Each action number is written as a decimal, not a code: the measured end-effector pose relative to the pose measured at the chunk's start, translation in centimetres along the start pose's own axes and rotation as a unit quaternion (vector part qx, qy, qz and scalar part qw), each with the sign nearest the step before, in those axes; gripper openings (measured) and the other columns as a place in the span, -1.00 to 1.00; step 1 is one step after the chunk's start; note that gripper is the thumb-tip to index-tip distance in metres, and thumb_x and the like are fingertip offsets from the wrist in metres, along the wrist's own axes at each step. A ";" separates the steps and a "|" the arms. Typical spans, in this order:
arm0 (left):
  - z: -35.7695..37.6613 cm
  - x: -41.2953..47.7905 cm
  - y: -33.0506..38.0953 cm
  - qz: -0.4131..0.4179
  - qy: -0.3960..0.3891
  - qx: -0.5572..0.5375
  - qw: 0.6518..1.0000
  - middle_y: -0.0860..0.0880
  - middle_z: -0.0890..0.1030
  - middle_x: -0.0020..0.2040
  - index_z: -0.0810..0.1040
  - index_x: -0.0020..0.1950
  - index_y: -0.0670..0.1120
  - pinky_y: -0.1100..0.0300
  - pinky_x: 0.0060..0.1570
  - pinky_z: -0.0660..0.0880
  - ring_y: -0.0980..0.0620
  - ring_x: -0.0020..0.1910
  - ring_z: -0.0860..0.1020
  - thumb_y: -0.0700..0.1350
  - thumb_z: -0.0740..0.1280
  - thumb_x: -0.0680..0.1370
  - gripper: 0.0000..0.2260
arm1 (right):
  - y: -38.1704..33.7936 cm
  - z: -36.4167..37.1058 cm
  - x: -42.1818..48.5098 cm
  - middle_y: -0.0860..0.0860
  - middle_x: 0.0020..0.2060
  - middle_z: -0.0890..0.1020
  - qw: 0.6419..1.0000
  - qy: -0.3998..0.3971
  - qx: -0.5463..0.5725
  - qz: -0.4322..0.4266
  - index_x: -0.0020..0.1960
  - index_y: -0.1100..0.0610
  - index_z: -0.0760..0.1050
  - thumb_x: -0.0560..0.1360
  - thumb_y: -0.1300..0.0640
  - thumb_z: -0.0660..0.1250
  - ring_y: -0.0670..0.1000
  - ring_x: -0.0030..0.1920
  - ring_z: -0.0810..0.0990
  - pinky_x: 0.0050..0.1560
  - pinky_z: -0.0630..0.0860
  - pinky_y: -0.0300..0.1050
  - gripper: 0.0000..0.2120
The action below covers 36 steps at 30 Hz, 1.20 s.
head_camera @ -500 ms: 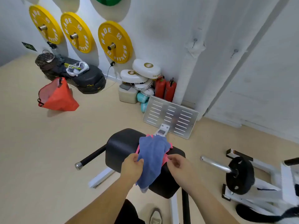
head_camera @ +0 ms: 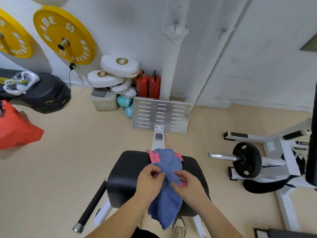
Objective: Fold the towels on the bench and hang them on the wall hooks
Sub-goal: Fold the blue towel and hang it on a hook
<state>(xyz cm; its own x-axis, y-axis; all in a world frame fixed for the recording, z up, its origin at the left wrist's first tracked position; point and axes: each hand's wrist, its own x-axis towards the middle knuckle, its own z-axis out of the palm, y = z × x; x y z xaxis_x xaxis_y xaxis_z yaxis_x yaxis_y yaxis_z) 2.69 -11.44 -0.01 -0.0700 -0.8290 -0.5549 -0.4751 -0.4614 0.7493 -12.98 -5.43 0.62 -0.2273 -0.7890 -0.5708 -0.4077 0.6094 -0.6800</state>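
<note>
Blue towel (head_camera: 169,200) drapes over pink towel (head_camera: 154,156) on bench (head_camera: 125,177); left hand (head_camera: 149,181) and right hand (head_camera: 190,184) have moved inward, each pinching cloth, so the 1st fold seems begun.

I have open floor (head_camera: 68,160) at nine o'clock. A black weight (head_camera: 247,160) blocks three o'clock, a metal plate (head_camera: 180,115) twelve.

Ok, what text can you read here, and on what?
"RADE", "FITNESS": yellow weight plate.
"OXING", upside down: top white pad.
"STARLIGHT": pad beneath.
"AGAINGT THE W", cut off: lowest pad.
Teal item, bench label: too blurred.
</note>
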 end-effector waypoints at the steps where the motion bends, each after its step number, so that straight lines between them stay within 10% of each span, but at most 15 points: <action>1: -0.5 -0.2 1.0 0.020 -0.011 -0.012 1.000 -0.06 0.63 -0.19 0.56 -0.14 -0.14 0.37 -0.22 0.50 0.13 -0.25 0.54 -0.26 0.42 0.52 -0.93 | -0.7 0.1 -0.1 -0.08 0.09 0.68 1.000 -0.002 0.014 -0.012 0.22 -0.07 0.57 0.45 0.12 0.49 -0.09 0.10 0.65 0.16 0.58 -0.18 -0.64; 9: -3.6 -2.9 8.4 0.112 -0.114 -0.110 0.981 0.06 0.74 -0.05 0.69 -0.03 0.09 0.22 0.02 0.64 0.13 -0.03 0.70 -0.16 0.37 0.61 -0.83 | -6.8 -3.2 -2.6 0.06 -0.19 0.74 0.970 0.131 0.181 -0.096 -0.07 0.06 0.67 0.55 0.32 0.38 0.08 -0.09 0.72 0.01 0.65 0.05 -0.81; 17: -4.5 -2.1 11.7 0.136 -0.104 -0.113 0.979 0.13 0.68 0.20 0.58 0.29 0.12 0.02 0.25 0.59 0.12 0.21 0.63 0.11 0.50 0.44 -0.57 | -9.4 -10.8 -5.4 0.22 -0.09 0.65 0.909 0.078 0.386 -0.140 0.01 0.27 0.59 0.59 0.40 0.22 0.13 -0.03 0.62 0.03 0.53 0.07 -0.82; 25: -3.4 -4.2 16.7 0.228 -0.052 -0.172 0.957 0.00 0.74 -0.01 0.67 0.03 0.00 0.00 0.21 0.59 0.03 0.06 0.70 -0.17 0.36 0.63 -0.88 | -8.6 -13.1 -7.4 0.22 -0.01 0.69 0.928 0.129 0.325 -0.132 0.08 0.22 0.62 0.61 0.35 0.26 0.09 0.03 0.66 0.16 0.57 0.05 -0.82; 36: -3.9 -7.2 21.9 0.284 0.010 -0.058 0.957 0.00 0.70 -0.29 0.62 -0.02 -0.05 0.47 -0.32 0.45 0.24 -0.36 0.60 -0.09 0.37 0.61 -0.94 | -10.6 -11.7 -8.7 -0.10 -0.09 0.66 0.944 0.255 0.165 -0.130 0.00 0.04 0.53 0.48 0.30 0.45 -0.22 -0.13 0.62 -0.21 0.53 -0.41 -0.79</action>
<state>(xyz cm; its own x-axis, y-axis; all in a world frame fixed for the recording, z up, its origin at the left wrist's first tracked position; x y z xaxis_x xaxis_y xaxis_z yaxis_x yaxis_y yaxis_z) -3.80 -16.84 21.77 -0.2697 -0.9621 -0.0407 -0.2651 0.0336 0.9636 -17.04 -5.94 18.15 -0.5878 -0.7992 -0.1255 -0.2309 0.3144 -0.9208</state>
